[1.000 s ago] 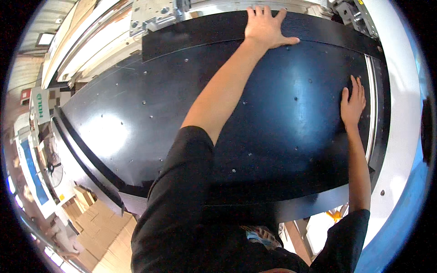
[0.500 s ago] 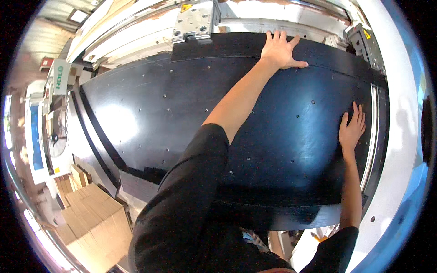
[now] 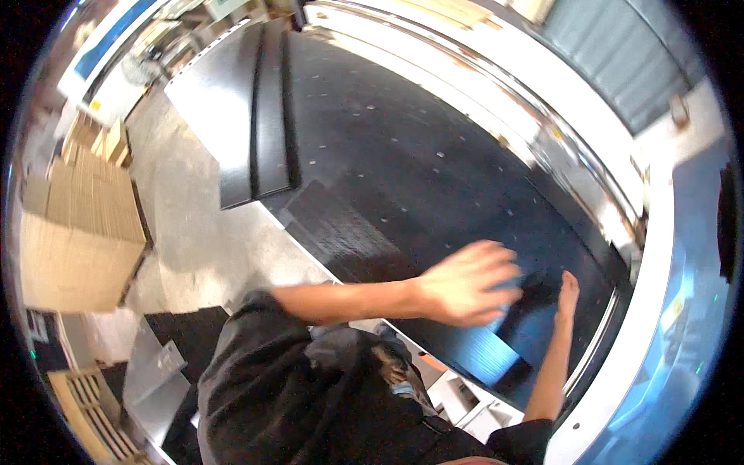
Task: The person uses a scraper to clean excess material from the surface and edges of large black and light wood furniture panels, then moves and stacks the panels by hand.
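A large black table surface (image 3: 372, 116) dotted with small pale marks spreads out in front of me. Above its near right part is my left hand (image 3: 469, 285), blurred by motion, its fingers partly spread and nothing visible in them. Farther right, my right hand (image 3: 568, 296) is at the dark surface beside the metal rail (image 3: 593, 345); its fingers are mostly hidden. Near the front edge lies a black strip with a streaky sheen (image 3: 341, 225), reaching toward my left hand. Across the left end run black strips (image 3: 271, 116).
Flattened cardboard (image 3: 85, 232) is stacked on the floor at left, with a wooden pallet (image 3: 93, 415) nearer me. A white machine beam with rails (image 3: 496, 70) borders the far side. White and blue machine housing (image 3: 666, 310) rises at right.
My view has swung, showing more floor at left. My left hand has lifted off the far black strip and come back toward me. The right hand stays near the rail, now seen narrower.
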`<state>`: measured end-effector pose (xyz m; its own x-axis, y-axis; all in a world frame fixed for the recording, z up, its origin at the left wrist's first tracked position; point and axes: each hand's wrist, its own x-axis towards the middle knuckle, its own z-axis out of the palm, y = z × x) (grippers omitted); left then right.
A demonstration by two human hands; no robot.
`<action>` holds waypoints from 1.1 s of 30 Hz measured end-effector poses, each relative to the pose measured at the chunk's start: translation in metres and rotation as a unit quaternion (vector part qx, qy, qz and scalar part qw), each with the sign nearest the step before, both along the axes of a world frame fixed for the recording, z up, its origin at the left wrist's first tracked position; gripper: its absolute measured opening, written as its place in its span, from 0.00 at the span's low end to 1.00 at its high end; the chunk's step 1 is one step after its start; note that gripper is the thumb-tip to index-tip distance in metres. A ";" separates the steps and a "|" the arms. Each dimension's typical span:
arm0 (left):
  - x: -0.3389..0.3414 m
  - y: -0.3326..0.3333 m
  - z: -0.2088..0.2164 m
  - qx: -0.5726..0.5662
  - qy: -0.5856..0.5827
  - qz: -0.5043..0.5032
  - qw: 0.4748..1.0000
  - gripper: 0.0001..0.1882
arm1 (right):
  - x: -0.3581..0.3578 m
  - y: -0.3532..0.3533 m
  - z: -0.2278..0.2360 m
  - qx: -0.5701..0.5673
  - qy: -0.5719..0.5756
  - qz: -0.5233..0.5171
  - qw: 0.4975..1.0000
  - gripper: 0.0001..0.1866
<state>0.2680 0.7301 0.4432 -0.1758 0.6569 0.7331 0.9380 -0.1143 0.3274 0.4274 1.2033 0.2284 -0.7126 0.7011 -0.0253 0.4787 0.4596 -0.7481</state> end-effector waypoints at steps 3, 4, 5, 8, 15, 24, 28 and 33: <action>-0.013 -0.167 -0.036 -0.046 -0.111 0.267 0.956 0.23 | -0.110 -0.262 0.126 -0.079 0.095 0.166 0.978 0.15; -0.007 -0.219 -0.047 -0.055 -0.143 0.349 0.925 0.22 | -0.126 -0.337 0.147 -0.109 0.109 0.226 0.962 0.15; 0.002 -0.268 -0.062 -0.076 -0.159 0.430 0.886 0.21 | -0.140 -0.408 0.161 -0.143 0.121 0.289 0.939 0.15; 0.033 -0.398 -0.096 -0.082 -0.255 0.542 0.796 0.19 | -0.163 -0.587 0.185 -0.031 0.135 0.501 0.855 0.13; 0.021 -0.606 -0.087 -0.150 -0.242 0.665 0.690 0.18 | -0.212 -0.843 0.179 -0.060 -0.007 0.749 0.659 0.16; -0.019 -0.850 -0.357 -0.087 -0.610 0.673 0.409 0.27 | -0.339 -1.055 0.153 -0.129 -0.102 0.822 0.546 0.16; 0.076 -0.918 -0.455 -0.344 -0.782 0.348 0.386 0.28 | -0.438 -1.169 0.174 -0.224 -0.109 0.780 0.573 0.11; 0.094 -0.995 -0.418 -0.005 -0.808 0.434 0.399 0.22 | -0.562 -1.339 0.194 -0.200 -0.042 0.753 0.625 0.10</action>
<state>0.3617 -0.2646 0.0251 -0.5778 -0.1644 -0.7995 -0.8133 0.0330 0.5810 -0.1343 -0.1354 0.4228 -0.5405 -0.8388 -0.0659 -0.2267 0.2206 -0.9486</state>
